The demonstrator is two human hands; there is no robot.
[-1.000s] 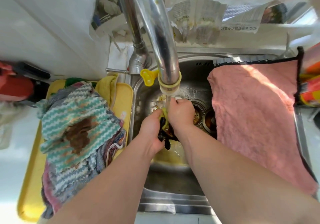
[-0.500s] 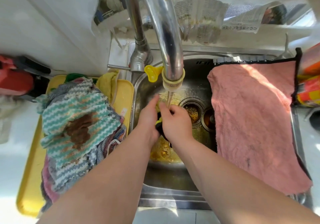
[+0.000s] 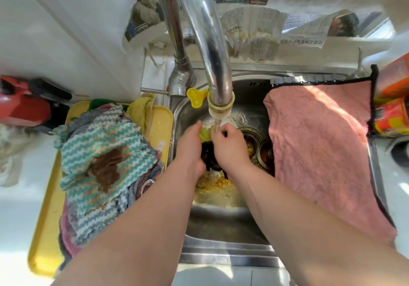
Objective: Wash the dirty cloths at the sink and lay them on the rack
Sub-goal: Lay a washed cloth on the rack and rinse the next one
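**Hands back up under the tap, cloth mid-scrub**

Both hands have come up and a little right since half a second ago. The water (image 3: 218, 124) now lands on my right hand (image 3: 230, 150), and more of the yellow corner shows between the hands. Pile, tray and pink cloth are unmoved.

Cloth (image 3: 209, 154): small, black with a yellow-green corner, wadded between my two hands. It is held off the floor of the sink (image 3: 221, 255), right below the spout of the tap (image 3: 212, 53).

Handling, my judgement: soft, limp, nothing fragile. It is soaked, so heavier than dry and dripping. Probably a bit slick too, given the greasy orange water pooled below. Best hold is a thick fold bunched in each fist. For wringing, one fist at each end. For laying out, pinch two corners.

Right fingers (image 3: 232, 131): curled over the top of the wad, tight together, clamped on it, water running over them.

Left hand (image 3: 190, 146): against the wad's left side, fingers (image 3: 197, 128) close together. Whether they curl round it is hidden, so I cannot tell.

Pile of cloths (image 3: 106, 152): top one is striped teal with a brown stain. It sits on the yellow tray (image 3: 162, 119) left of the sink, apart from my hands.

Pink cloth (image 3: 321, 141): spread over the sink's right side, just beside my right forearm.
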